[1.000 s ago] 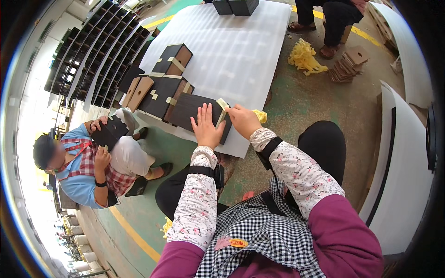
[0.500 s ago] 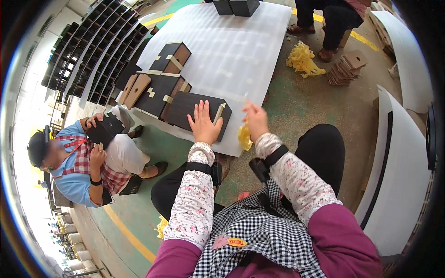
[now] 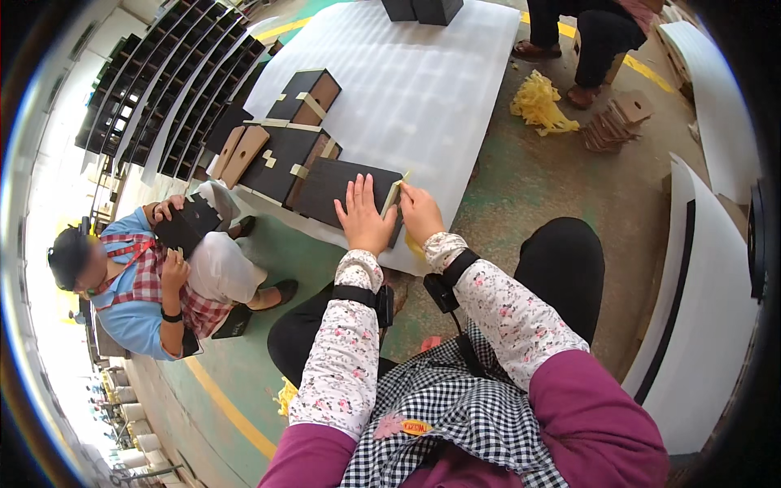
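A black box [image 3: 321,185] lies at the near end of a table covered with white sheeting [image 3: 390,106]. My left hand [image 3: 365,215] is spread flat on its top, fingers stretched out. At the box's right end, my right hand [image 3: 421,213] has its fingertips pinched on a strip of pale yellow tape [image 3: 394,198] along the edge. Part of a yellow bundle shows below the right hand, mostly hidden by it. Just left of this box are another taped black box [image 3: 281,159] and, farther off, a black box with a brown end [image 3: 305,96].
At the left a seated person [image 3: 134,276] holds a black piece. Brown boards [image 3: 244,154] lean by the boxes. Stacked black racks [image 3: 175,89] stand behind. Crumpled yellow strips [image 3: 541,102] and brown boards [image 3: 614,122] lie on the floor near another person's feet.
My right hand has moved left from beside the table onto the box's right end, its fingers now on the tape there. My left hand stays flat on the box.
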`<state>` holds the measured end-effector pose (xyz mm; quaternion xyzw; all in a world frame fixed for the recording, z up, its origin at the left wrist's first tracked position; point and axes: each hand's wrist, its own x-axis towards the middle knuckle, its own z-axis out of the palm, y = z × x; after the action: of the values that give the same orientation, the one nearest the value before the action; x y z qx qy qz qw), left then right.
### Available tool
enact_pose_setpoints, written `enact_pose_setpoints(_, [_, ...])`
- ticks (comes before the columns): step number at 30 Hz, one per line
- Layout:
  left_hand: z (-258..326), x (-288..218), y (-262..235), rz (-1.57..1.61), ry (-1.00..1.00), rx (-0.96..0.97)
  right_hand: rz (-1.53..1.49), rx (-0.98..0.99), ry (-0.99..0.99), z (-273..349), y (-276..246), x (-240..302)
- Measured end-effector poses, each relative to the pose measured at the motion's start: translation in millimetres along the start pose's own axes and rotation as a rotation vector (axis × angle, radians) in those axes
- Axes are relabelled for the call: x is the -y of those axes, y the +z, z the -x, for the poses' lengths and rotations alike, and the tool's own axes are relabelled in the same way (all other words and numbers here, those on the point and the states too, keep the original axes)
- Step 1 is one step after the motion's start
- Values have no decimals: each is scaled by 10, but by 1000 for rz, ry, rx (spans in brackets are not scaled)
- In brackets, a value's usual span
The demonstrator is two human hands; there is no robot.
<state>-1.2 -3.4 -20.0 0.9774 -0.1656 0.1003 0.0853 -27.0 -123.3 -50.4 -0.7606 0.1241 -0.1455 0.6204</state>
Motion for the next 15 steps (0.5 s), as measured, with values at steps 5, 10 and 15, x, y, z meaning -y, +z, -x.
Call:
enact_pose_setpoints(5, [7,-17,-14,7,9,-1,-470,125,371,-62,-187,16])
enact_pose_setpoints(10, [23,-7,-10,-3,6,10,-68,199,235,-161,-257,84])
enact_pose_setpoints(15, [-1,-7,-5,-9,3,2,539,209,-107,-233,-282,237])
